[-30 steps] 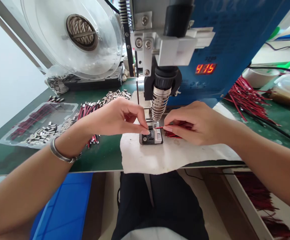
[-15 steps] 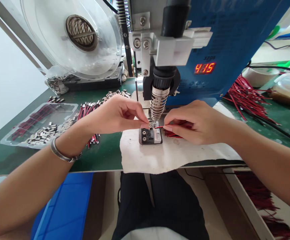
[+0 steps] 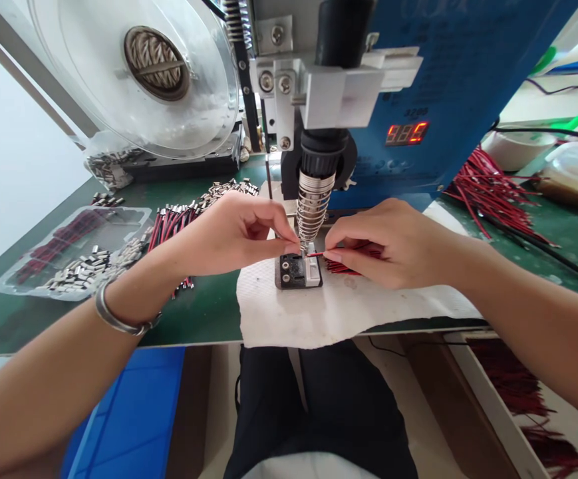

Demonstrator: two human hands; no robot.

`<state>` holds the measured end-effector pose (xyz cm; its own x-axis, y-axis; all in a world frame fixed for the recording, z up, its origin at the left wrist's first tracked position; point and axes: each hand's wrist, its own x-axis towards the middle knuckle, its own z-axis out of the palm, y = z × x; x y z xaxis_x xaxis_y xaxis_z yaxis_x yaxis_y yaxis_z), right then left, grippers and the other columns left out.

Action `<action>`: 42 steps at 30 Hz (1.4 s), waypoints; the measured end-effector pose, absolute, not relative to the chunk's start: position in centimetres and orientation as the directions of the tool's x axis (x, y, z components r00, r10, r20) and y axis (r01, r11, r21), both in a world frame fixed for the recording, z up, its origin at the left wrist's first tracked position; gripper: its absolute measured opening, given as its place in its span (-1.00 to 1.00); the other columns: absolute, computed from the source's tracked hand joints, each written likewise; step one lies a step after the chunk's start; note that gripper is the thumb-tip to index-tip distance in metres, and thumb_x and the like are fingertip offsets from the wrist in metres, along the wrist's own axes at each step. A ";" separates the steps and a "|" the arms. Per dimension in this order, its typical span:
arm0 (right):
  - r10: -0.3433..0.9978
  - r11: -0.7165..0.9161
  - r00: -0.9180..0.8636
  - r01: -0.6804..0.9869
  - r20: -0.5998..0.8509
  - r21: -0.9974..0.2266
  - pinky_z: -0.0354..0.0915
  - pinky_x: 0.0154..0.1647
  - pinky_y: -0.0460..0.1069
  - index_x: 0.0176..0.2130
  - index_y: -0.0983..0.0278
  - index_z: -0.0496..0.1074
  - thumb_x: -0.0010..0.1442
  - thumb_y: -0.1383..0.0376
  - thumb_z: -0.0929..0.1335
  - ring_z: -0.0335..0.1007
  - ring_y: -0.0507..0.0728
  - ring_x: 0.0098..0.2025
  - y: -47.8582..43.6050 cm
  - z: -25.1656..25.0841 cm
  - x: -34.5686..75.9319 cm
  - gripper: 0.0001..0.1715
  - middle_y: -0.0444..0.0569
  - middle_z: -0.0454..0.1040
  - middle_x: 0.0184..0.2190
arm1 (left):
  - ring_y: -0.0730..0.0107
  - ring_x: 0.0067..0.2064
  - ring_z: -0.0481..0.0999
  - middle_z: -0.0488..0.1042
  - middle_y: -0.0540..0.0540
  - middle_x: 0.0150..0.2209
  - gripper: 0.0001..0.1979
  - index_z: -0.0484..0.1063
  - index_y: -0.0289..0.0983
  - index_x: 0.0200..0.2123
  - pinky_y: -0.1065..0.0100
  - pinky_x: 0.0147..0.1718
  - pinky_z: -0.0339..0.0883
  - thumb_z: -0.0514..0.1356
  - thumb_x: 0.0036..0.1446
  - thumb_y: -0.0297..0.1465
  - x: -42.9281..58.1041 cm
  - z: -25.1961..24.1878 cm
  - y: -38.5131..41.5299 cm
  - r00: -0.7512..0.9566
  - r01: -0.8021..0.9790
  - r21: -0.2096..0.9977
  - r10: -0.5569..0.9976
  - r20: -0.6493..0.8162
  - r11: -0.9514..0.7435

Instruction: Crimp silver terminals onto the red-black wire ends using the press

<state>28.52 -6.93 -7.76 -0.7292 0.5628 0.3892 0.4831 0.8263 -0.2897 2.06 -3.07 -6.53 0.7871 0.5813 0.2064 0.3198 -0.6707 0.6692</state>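
My left hand is closed in a pinch at the soldering tip, on a small silver connector mostly hidden by the fingertips. From the other side, my right hand pinches a thin red wire, its end meeting the connector under the tip. Directly above hangs the soldering iron, wrapped in a wire coil. A small black fixture with a white block sits below the fingertips. Red and black wires lie beside it, partly under my right hand.
On the left, a clear plastic tray holds silver connectors and wires; more wired connectors lie beside it. A blue machine with a red display stands behind. Red wires lie at right. White cloth covers the table front.
The whole view has shifted slightly. Both hands keep their pinches at the soldering tip, with the left fingertips a little closer to it.
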 end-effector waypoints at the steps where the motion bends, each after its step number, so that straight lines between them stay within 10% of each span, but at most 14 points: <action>1: 0.562 0.827 -0.729 0.482 0.391 -0.290 0.07 -0.43 -0.05 -0.32 0.24 0.46 0.31 0.36 0.33 0.21 -0.01 -0.55 -6.9 -7.8 28.5 -0.85 -0.18 0.48 -0.51 | 0.47 -0.49 0.43 0.60 -0.06 -0.42 -0.85 0.57 -0.19 -0.28 0.38 -0.60 0.23 0.32 0.27 -0.25 2.0 -6.5 -3.1 0.773 0.325 0.675 0.597 0.214 -0.662; 42: 0.601 0.799 -0.711 0.519 0.365 -0.305 0.05 -0.44 -0.03 -0.31 0.21 0.45 0.34 0.33 0.32 0.19 0.01 -0.56 -7.1 -7.4 28.5 -0.84 -0.20 0.44 -0.56 | 0.63 -0.68 0.18 0.27 0.12 -0.71 -0.70 0.45 -0.26 -0.48 0.52 -0.69 0.01 0.19 0.35 -0.35 2.9 -5.2 -3.9 0.805 0.469 0.685 0.589 -0.072 -0.557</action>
